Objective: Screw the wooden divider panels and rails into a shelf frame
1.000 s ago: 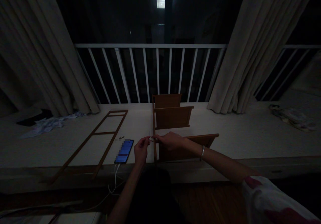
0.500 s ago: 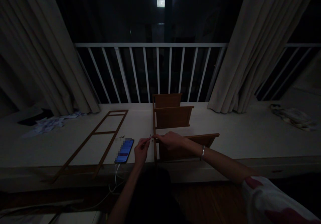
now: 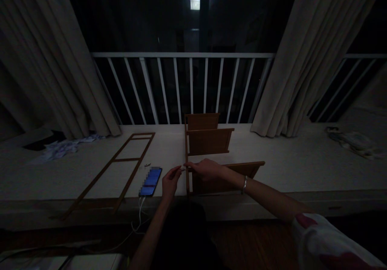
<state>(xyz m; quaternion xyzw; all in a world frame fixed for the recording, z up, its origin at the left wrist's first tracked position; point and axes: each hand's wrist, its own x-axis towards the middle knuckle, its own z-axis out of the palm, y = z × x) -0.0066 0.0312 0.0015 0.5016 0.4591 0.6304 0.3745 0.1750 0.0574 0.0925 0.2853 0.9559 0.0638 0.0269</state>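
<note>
A brown wooden rack (image 3: pixel 211 141) stands on the white ledge, with one narrow upright side at its left and several panels reaching right. My right hand (image 3: pixel 207 169) is closed over the near panel's corner at that upright, fingertips against the wood. On the upright's left side, my left hand (image 3: pixel 170 180) pinches a small thin dark rod (image 3: pixel 182 169) that looks like a hex key. Its tip meets the upright near my right fingers; the exact contact is too dark to make out. Left of my hands lies a ladder-like wooden frame (image 3: pixel 126 160).
A lit phone (image 3: pixel 151 182) with a white cable (image 3: pixel 140 215) lies by my left forearm. Small dark pieces (image 3: pixel 147 165) rest beyond it. A white railing (image 3: pixel 183 55) and curtains (image 3: pixel 281 80) stand behind the ledge (image 3: pixel 169 141). Crumpled cloth (image 3: pixel 62 149) lies far left.
The thin rod in my left fingers has turned from pointing up to lying nearly level toward the upright. My right hand stays in place on the rack.
</note>
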